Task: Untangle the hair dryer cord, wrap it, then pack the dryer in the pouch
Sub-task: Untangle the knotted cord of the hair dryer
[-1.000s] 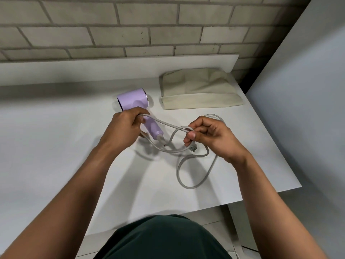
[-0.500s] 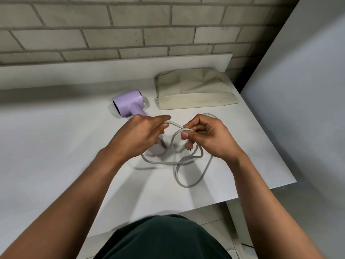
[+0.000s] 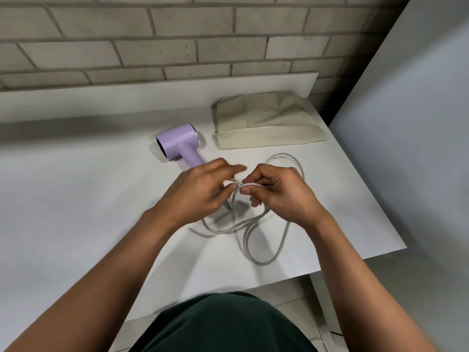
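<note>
A lilac hair dryer [image 3: 177, 141] lies on the white table [image 3: 76, 199], with its handle pointing toward me. Its grey cord [image 3: 258, 261] runs from the handle into tangled loops in front of me. My right hand [image 3: 281, 194] pinches one raised loop between thumb and curled fingers. My left hand [image 3: 198, 194] covers the end of the handle; its fingers are blurred and reach to the same crossing, where a strand passes between thumb and fingers. The beige cloth pouch [image 3: 266, 123] lies flat behind the cord, to the right of the dryer. The plug is hidden under my right hand.
A brick wall [image 3: 177, 47] with a low white ledge runs along the table's back. A grey panel [image 3: 406, 123] stands close along the right edge. The table's front edge is near my body, and its right corner is near the cord loops.
My left hand has left the dryer handle and moved right to the cord crossing beside my right hand. The right hand has kept its hold on the loop. The dryer has stayed put.
</note>
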Demonstrator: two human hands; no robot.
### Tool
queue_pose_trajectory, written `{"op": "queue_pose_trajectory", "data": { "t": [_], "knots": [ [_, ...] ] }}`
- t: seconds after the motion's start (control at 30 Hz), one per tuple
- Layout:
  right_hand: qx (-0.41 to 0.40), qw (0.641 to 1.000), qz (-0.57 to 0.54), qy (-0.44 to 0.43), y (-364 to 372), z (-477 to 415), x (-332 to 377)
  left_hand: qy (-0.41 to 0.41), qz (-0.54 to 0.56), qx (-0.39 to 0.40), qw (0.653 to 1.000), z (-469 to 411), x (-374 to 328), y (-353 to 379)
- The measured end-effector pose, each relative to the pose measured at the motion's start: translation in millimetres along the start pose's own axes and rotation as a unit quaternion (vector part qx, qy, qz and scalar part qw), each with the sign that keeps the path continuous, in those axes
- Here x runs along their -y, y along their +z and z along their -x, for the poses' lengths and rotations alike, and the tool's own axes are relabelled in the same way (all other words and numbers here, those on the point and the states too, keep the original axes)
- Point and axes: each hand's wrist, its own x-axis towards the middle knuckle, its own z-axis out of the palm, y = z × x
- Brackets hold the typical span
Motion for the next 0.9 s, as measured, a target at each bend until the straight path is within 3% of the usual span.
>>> {"op": "queue_pose_trajectory", "data": {
  "t": [0.23, 0.47, 0.6, 0.77, 0.9],
  "knots": [
    [-0.027, 0.997, -0.075, 0.013, 0.7, 2.8, -5.7, 0.049, -0.055, -0.079, 0.994, 4.0, -1.3, 12.8],
    [-0.084, 0.991, -0.108, 0.002, 7.5, 2.8, -12.0, -0.069, -0.011, -0.183, 0.981, 0.6, -6.8, 9.1],
    [-0.105, 0.982, -0.156, 0.027, 7.1, 3.7, -16.1, -0.162, 0.050, -0.243, 0.955, -6.9, -0.9, -11.4],
    [-0.129, 0.966, -0.217, 0.054, 12.0, -2.1, -16.7, -0.176, 0.108, -0.227, 0.952, -8.8, -7.9, -21.0],
    [-0.070, 0.971, -0.222, 0.059, 18.7, -3.7, -14.0, -0.182, 0.133, -0.222, 0.948, -10.1, -15.3, -16.8]
  ]
}}
